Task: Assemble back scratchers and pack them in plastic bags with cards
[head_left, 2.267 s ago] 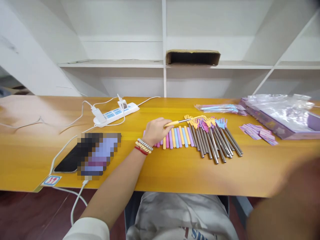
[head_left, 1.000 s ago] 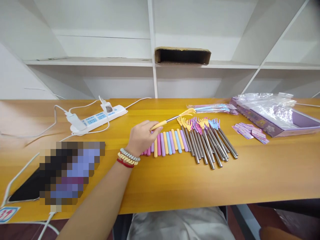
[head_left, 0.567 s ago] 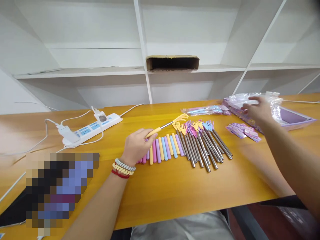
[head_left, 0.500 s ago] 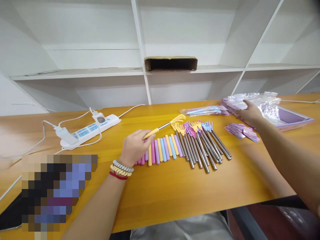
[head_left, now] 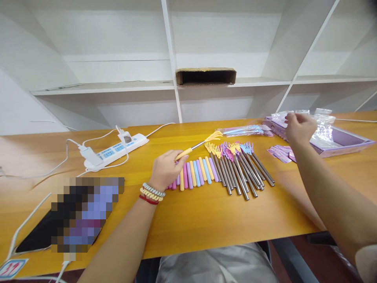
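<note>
Left hand (head_left: 167, 169) clamps a scratcher handle (head_left: 185, 152), likely leaving its claw (head_left: 214, 136) free toward two o'clock; the right hand's (head_left: 301, 129) grip is unclear.

in the middle of the frame, sticks (head_left: 197, 174) lie on the table (head_left: 224, 220), left of rods (head_left: 240, 177). a power strip (head_left: 113, 152) is at the left, a tray (head_left: 344, 148) at the right. upper middle, a box (head_left: 206, 70) sits on a shelf (head_left: 256, 81).

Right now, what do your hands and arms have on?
No gloves! Above my left hand are a grey coiled band, a pale yellow coiled band and a red band. My right hand has no bracelet showing; a pale sleeve shows farther up.
</note>
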A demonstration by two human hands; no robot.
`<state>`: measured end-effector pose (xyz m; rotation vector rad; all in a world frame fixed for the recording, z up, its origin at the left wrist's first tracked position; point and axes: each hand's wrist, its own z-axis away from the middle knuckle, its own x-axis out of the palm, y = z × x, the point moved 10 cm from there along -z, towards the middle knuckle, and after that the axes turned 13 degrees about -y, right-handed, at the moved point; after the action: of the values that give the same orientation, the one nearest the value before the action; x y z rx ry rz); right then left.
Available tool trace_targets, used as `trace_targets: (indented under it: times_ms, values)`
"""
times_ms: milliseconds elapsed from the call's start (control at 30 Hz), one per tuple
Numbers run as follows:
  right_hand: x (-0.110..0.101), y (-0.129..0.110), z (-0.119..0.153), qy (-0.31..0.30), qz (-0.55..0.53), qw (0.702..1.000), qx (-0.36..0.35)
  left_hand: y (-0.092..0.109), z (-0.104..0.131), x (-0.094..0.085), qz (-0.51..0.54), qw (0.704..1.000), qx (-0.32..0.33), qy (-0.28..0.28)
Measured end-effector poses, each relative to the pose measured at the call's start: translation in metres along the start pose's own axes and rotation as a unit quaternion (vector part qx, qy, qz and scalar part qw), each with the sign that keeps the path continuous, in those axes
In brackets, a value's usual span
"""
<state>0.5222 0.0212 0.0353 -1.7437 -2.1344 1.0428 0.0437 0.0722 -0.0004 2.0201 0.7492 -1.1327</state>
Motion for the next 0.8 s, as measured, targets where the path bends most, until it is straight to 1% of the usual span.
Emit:
trace_targets:
  times_ms: [33,67,133,200,233,267,300,333,400,467,533,600,667,733,800]
  values:
    - [-0.009,-0.021,0.008,0.028,-0.046,0.999,-0.002,0.000,0.000,0.000,0.009,1.000,-0.003,0.001]
    - [-0.019,-0.049,0.019,0.052,-0.095,0.994,-0.028,0.000,0.001,-0.001,0.020,1.000,-0.010,0.003]
    - [-0.032,-0.110,0.043,0.071,-0.199,0.973,-0.094,-0.006,0.001,-0.002,0.048,0.998,-0.033,0.009]
    - [-0.033,-0.159,0.068,0.046,-0.267,0.954,-0.129,-0.014,0.001,-0.005,0.074,0.995,-0.059,0.019]
    - [-0.029,-0.178,0.080,0.024,-0.290,0.947,-0.139,-0.018,0.001,-0.006,0.085,0.994,-0.068,0.026]
    - [-0.021,-0.192,0.091,-0.011,-0.301,0.942,-0.146,-0.022,0.001,-0.008,0.094,0.992,-0.077,0.034]
    - [-0.011,-0.200,0.103,-0.049,-0.308,0.939,-0.144,-0.026,0.002,-0.010,0.105,0.990,-0.084,0.044]
    - [0.005,-0.205,0.114,-0.104,-0.315,0.933,-0.136,-0.030,0.002,-0.011,0.117,0.987,-0.093,0.054]
    - [0.040,-0.203,0.138,-0.220,-0.317,0.916,-0.106,-0.038,0.003,-0.013,0.143,0.981,-0.111,0.075]
    - [0.073,-0.197,0.166,-0.338,-0.308,0.886,-0.076,-0.045,0.004,-0.012,0.169,0.974,-0.126,0.088]
    - [0.094,-0.196,0.191,-0.425,-0.288,0.855,-0.071,-0.047,0.004,-0.011,0.185,0.969,-0.131,0.092]
    - [0.102,-0.201,0.208,-0.474,-0.261,0.835,-0.098,-0.046,0.004,-0.010,0.195,0.969,-0.125,0.090]
    - [0.102,-0.212,0.218,-0.500,-0.233,0.820,-0.153,-0.042,0.004,-0.010,0.201,0.969,-0.116,0.085]
    - [0.098,-0.224,0.225,-0.510,-0.199,0.807,-0.223,-0.038,0.003,-0.008,0.211,0.968,-0.110,0.075]
    - [0.093,-0.231,0.228,-0.504,-0.165,0.802,-0.275,-0.033,0.002,-0.004,0.233,0.966,-0.101,0.058]
